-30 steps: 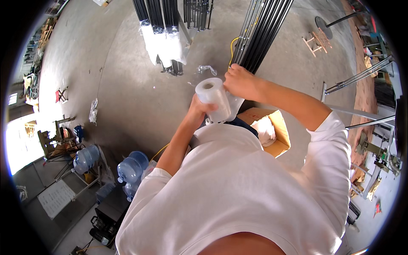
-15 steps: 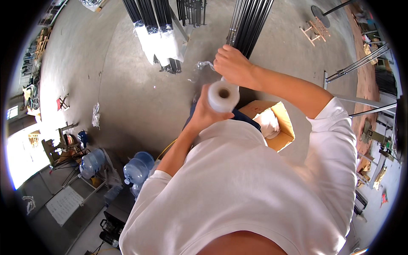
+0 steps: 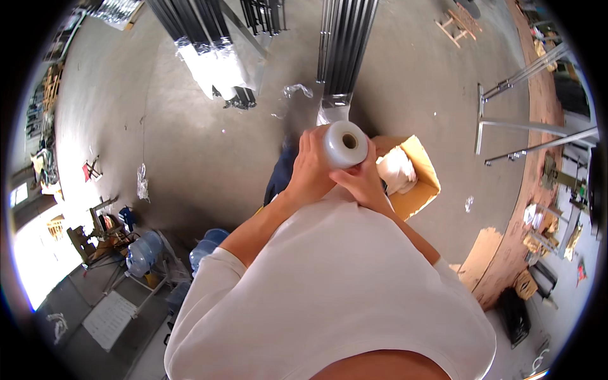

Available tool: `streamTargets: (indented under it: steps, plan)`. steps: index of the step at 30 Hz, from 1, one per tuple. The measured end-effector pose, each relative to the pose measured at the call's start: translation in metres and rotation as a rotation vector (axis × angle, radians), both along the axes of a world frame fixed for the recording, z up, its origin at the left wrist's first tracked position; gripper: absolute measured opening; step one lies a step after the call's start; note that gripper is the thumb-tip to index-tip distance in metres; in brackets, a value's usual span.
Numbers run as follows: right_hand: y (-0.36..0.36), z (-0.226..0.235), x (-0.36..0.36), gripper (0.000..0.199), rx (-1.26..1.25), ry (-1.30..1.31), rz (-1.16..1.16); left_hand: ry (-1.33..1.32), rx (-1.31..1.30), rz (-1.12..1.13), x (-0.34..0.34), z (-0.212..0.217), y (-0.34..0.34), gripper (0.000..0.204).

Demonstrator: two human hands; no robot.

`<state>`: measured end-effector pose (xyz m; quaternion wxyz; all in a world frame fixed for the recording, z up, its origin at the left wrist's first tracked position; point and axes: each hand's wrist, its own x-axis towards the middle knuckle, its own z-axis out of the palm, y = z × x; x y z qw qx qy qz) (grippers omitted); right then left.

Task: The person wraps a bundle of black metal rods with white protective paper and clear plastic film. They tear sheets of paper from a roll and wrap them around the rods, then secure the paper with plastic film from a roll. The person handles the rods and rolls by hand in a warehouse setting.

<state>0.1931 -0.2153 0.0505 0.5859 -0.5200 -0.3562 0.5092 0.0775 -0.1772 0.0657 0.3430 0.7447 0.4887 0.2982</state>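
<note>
Close in front of my body is a roll of clear stretch film (image 3: 330, 147), its brown-lined hollow core facing up. My left hand (image 3: 310, 166) wraps around its left side. On the right and near side, my right hand (image 3: 362, 182) closes around the roll, thumb across the front. Just beyond it stands a bundle of black metal tubes (image 3: 347, 54), with clear film (image 3: 333, 111) around its near end. Whether a strip of film runs from roll to bundle cannot be made out.
Left of this bundle stand other film-wrapped tubes (image 3: 190, 28). An open cardboard box (image 3: 423, 174) holding pale material is by my right side. Loose plastic film (image 3: 297, 90) lies on the floor. Water bottles (image 3: 144, 250) are at left; metal frames (image 3: 522, 126) stand at right.
My right hand has come back from the tube bundle down to the roll and now grips it. The roll has shifted slightly right. Film now shows around the bundle's near end.
</note>
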Motion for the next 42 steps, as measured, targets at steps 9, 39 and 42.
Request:
streamTargets:
  steps: [9,39,42]
  plan:
    - [0.018,-0.004,0.001,0.071,-0.117,0.101,-0.097,-0.344,-0.254,-0.095,-0.021,-0.009,0.088,0.036]
    - [0.176,-0.07,-0.032,0.047,0.274,0.131,0.888,0.27,0.175,0.096,-0.084,0.004,0.11,0.06]
    - [0.179,-0.075,-0.044,0.053,0.28,0.328,1.027,-0.373,-0.464,-0.044,-0.106,-0.022,0.098,0.066]
